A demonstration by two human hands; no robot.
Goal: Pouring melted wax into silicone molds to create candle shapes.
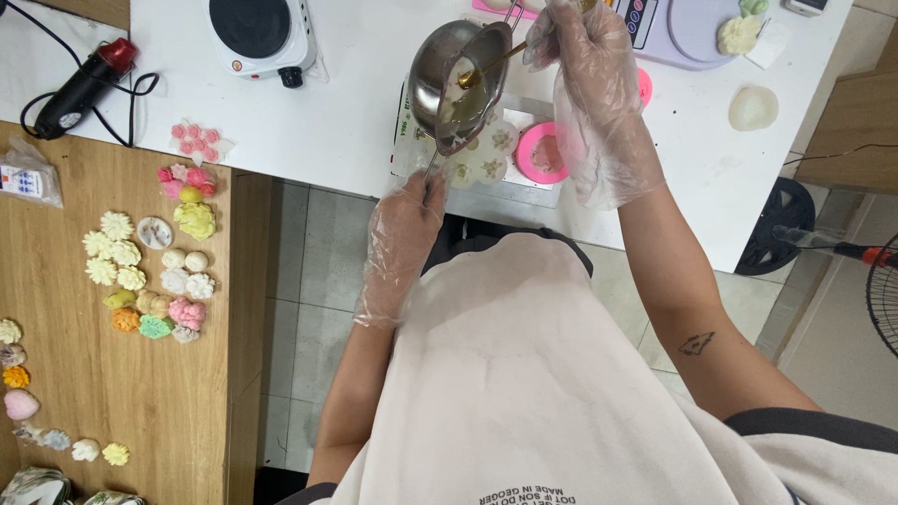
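Left hand (404, 224) grips a tilted metal pot's (458, 79) handle, right hand (575, 42) a spoon (491, 65), over the white table (346, 122)

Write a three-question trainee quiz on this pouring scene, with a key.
1. True or false: the left hand holds the handle of the tilted metal pot.
2. What does the right hand hold inside the pot? A) spoon B) knife C) brush
3. What lies directly under the pot's spout?

Key
1. True.
2. A: a gold spoon.
3. A white flower-shaped mould, beside a pink round mould on the white table.
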